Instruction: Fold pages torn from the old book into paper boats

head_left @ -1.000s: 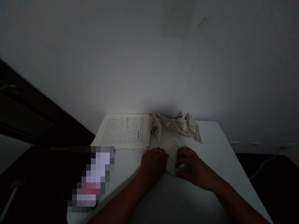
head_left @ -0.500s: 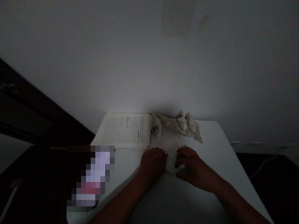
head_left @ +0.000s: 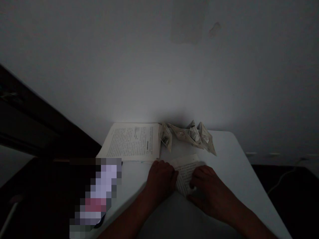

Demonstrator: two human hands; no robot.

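Note:
A folded sheet of printed paper [head_left: 183, 176] lies on the white table between my hands, its lower end creased to a point. Curled over its left side, my left hand [head_left: 161, 179] grips the edge with thumb and fingers. My right hand [head_left: 208, 189] is at the right side, fingers bent onto the paper and thumb close to the lower corner. Both hands cover parts of the sheet. Beyond them stand several folded paper boats, among them a left one [head_left: 166, 137] and a right one [head_left: 206, 137].
A stack of printed pages [head_left: 132, 141] lies at the table's back left. The white table [head_left: 229, 159] meets a grey wall [head_left: 139, 73]. A blurred-out item [head_left: 102, 189] is at the left edge, and a thin cable [head_left: 280, 181] hangs at the right.
The sheet shows more of its upper part and sits slightly lower in view. My right hand's fingers and thumb have come closer together at its right edge.

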